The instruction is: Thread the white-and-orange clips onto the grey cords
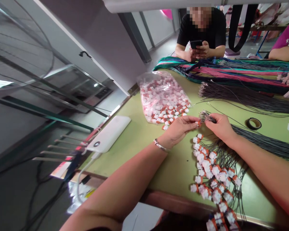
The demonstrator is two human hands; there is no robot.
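My left hand (180,127) pinches a small white-and-orange connector (197,123) at its fingertips. My right hand (219,125) is closed on the ends of a bundle of thin black wires (207,116), held right against the connector. Below both hands lies a pile of wires with connectors fitted (213,179), spreading toward the table's near edge. A clear plastic bag of loose connectors (162,96) lies just beyond my left hand, with some spilled out at its mouth.
A white power bank (109,133) with a cable lies at the left edge of the green table (144,138). A tape roll (253,123) and long black wire bundles (250,99) lie right. Coloured cords (231,72) lie far. A person in black (202,32) holds a phone opposite.
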